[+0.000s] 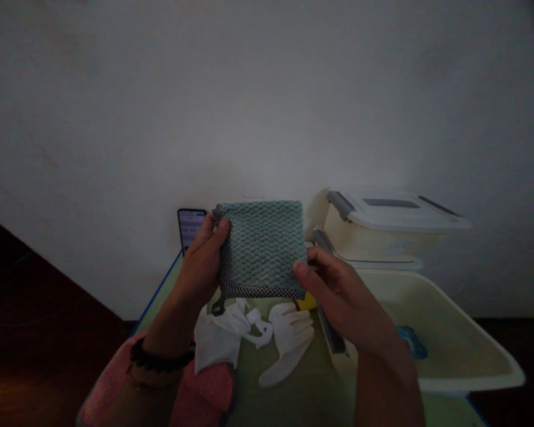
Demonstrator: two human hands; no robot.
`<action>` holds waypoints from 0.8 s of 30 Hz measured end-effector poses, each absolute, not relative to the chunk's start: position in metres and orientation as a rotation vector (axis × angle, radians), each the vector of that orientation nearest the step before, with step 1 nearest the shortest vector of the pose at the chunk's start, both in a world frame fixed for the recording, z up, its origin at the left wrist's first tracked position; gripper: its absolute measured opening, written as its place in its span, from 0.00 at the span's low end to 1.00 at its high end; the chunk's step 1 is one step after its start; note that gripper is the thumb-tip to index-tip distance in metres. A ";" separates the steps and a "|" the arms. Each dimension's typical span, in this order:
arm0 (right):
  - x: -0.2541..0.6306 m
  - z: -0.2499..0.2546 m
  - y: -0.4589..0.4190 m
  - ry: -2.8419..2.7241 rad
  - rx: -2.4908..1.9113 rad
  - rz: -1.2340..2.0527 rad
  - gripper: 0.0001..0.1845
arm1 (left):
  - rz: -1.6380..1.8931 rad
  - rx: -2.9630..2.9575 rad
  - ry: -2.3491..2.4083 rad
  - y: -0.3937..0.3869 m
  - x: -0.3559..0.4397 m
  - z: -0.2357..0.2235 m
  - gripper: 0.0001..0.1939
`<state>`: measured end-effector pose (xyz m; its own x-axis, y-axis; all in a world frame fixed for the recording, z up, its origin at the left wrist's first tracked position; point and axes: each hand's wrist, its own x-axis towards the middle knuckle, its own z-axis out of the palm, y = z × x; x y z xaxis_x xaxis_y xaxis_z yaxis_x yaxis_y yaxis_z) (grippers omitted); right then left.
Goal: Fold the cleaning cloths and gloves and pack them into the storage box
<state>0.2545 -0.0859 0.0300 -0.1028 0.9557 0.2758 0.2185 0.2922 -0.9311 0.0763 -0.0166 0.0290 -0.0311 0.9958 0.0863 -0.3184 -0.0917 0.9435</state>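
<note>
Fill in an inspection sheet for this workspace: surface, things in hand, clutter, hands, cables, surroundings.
Surface: green tabletop with blue edging.
Job's things: teal textured cloth with checked trim, held up.
Clutter: white glove, crumpled white fabric, pink fabric, phone, open bin with a blue item inside, lidded box behind it.
Hands: left hand grips the cloth's left edge; right hand holds it near its lower right corner.
Cables: nothing seen clearly; lower left too dark to tell.
Surroundings: pale wall; dim light.

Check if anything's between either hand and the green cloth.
Nothing visible. The left hand pinches the green cloth at its left edge, the right hand at its lower right. The white glove lies on the table, outside both grips.
</note>
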 end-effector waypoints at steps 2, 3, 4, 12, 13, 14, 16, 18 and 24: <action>0.255 0.030 -0.086 -1.614 -1.062 0.929 0.10 | 1.471 1.016 0.973 -0.020 0.079 0.032 0.12; 0.256 0.030 -0.086 -1.604 -1.052 0.940 0.10 | 1.486 1.017 0.979 -0.021 0.080 0.033 0.11; 0.256 0.029 -0.086 -1.579 -1.066 0.954 0.09 | 1.499 1.013 0.974 -0.021 0.081 0.033 0.10; 0.253 0.024 -0.084 -1.455 -1.220 0.871 0.11 | 1.556 0.939 0.837 -0.011 0.082 0.026 0.07; 0.252 0.024 -0.084 -1.446 -1.211 0.840 0.11 | 1.534 0.946 0.817 -0.010 0.078 0.025 0.08; 0.252 0.024 -0.084 -1.437 -1.206 0.813 0.11 | 1.494 0.968 0.798 -0.008 0.073 0.024 0.10; 0.254 0.025 -0.085 -1.434 -1.211 0.778 0.09 | 1.345 1.080 0.730 -0.003 0.058 0.020 0.14; 0.257 0.026 -0.087 -1.492 -1.228 0.769 0.08 | 1.068 1.337 0.660 0.002 0.038 0.015 0.17; 0.259 0.037 -0.093 -1.725 -1.279 0.686 0.06 | 0.678 1.651 0.539 0.005 0.012 0.015 0.14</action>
<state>0.2587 -0.0934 0.0367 -0.1067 0.9443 0.3112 0.4724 0.3235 -0.8199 0.0119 0.0047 0.0155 0.7213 0.6786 0.1385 -0.0181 -0.1815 0.9832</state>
